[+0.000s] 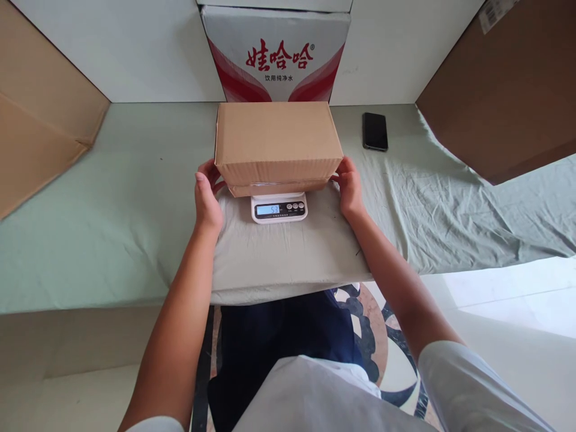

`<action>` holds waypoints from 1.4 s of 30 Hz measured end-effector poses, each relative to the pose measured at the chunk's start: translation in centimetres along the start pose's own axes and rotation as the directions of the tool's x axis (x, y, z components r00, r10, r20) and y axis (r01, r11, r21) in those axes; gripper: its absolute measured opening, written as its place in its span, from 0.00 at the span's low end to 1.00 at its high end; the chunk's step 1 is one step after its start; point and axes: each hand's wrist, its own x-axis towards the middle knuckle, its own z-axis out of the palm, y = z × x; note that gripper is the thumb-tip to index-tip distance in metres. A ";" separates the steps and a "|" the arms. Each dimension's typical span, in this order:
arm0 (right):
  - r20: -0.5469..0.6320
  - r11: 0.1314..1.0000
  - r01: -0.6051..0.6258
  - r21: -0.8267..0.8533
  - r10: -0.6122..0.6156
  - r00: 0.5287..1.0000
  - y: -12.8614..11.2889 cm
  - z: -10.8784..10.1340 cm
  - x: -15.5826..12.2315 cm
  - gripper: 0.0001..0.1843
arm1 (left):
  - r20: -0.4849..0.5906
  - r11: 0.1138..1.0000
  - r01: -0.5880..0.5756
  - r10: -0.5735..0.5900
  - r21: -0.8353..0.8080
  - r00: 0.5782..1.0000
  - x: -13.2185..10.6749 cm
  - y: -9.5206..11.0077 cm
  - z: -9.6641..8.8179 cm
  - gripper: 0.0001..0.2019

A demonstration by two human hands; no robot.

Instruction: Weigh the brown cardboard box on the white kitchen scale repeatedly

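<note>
A closed brown cardboard box [279,135] sits level over a white digital scale [279,217], covering most of its platform. The scale's lit display shows small digits that look like 53, beside several round buttons. My left hand [209,195] is at the box's lower left corner, its fingers curled against the side and partly hidden behind it. At the opposite corner, my right hand [350,186] holds the right side with bent fingers, the tips near the bottom edge. Whether the box's full weight rests on the scale, I cannot tell.
A black phone [375,131] lies on the green cloth [135,198] to the right. Behind stands a white and red printed carton [276,54] against the white wall. Large brown cardboard pieces flank the surface at left [45,102] and right [508,96]. The front edge is near my body.
</note>
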 end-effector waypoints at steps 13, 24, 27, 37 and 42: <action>0.027 1.000 0.004 -0.006 -0.004 1.000 -0.2 0.1 -0.4 0.31 | 0.018 1.000 0.017 -0.016 -0.026 1.000 0.1 -0.4 -0.3 0.43; 0.066 0.997 0.075 -0.017 -0.074 0.995 0.0 0.1 -0.4 0.32 | -0.013 0.999 -0.029 0.029 -0.030 0.999 0.3 -0.6 -0.4 0.41; 0.074 0.994 0.104 -0.016 -0.103 0.992 -0.3 0.1 -0.6 0.32 | -0.036 0.999 -0.050 0.050 -0.005 0.998 0.3 -0.5 -0.4 0.40; 0.107 0.991 0.133 0.004 -0.133 0.985 -0.6 0.6 -0.8 0.45 | -0.023 0.995 -0.104 0.103 -0.007 0.994 0.5 -1.1 -0.4 0.38; 0.128 0.984 0.177 -0.026 -0.172 0.977 -1.2 1.0 -1.1 0.47 | -0.023 0.995 -0.104 0.104 -0.003 0.994 0.3 -0.5 -0.2 0.38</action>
